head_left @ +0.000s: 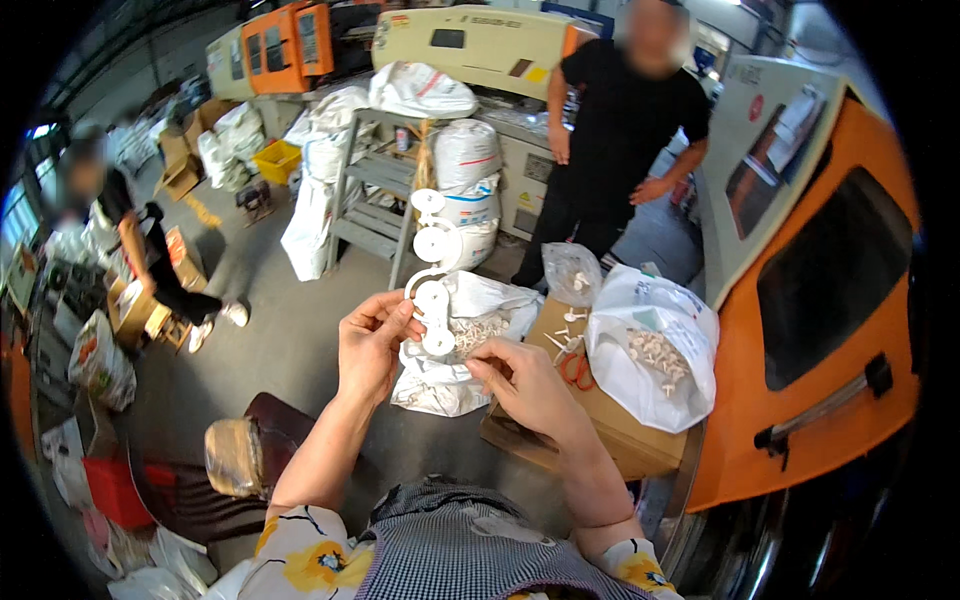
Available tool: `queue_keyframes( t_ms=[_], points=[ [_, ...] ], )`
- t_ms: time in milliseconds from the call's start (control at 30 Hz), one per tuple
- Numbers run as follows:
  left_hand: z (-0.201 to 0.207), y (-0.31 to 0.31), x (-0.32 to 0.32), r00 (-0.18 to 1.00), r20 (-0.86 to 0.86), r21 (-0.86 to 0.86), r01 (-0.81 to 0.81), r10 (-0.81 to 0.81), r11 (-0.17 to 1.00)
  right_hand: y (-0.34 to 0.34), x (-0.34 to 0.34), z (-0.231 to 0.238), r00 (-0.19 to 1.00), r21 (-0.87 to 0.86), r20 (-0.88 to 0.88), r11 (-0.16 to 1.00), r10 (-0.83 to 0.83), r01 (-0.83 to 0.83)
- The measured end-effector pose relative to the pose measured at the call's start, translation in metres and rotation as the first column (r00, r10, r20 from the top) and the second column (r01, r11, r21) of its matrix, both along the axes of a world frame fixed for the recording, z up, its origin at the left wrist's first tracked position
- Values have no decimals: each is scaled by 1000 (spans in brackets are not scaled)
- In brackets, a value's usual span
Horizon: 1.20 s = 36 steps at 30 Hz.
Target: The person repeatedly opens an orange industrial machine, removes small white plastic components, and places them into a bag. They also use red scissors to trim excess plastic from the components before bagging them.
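A white plastic sprue with round discs [432, 268] is held up pretty much vertical, long axis running up and away, pinched at mid-height by the left hand [372, 342]. Its bottom disc is gripped by the right hand [520, 385], just below and right, above an open white bag of parts [455, 350].

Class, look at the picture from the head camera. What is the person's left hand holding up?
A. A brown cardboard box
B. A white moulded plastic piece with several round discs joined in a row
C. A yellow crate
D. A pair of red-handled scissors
B: the left hand pinches the lower end of the white plastic piece, whose round discs rise above the fingers, while the right hand touches its bottom disc.
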<state>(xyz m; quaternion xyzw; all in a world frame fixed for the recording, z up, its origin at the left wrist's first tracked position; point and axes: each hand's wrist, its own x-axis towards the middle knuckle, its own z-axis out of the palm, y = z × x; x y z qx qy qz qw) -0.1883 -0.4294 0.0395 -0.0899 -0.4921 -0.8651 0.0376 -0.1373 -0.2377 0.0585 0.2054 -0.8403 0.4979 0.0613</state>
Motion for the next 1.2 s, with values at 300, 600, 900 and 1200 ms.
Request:
queue_keyframes(
  t_ms=[300, 600, 900, 1200],
  points=[
    [-35, 86, -78, 991, 12, -59, 132, -132, 989, 88, 60, -22, 923, -54, 224, 942, -313, 332],
    [-64, 192, -184, 918, 167, 112, 346, -361, 932, 165, 119, -47, 669, -13, 246, 687, -702, 726],
    [-102, 283, -272, 812, 259, 309, 444, -523, 841, 200, 143, -84, 409, 45, 308, 442, -859, 896],
    [-124, 317, -345, 725, 329, 269, 542, -605, 796, 211, 129, -101, 306, 128, 365, 373, -879, 919]
  ],
)
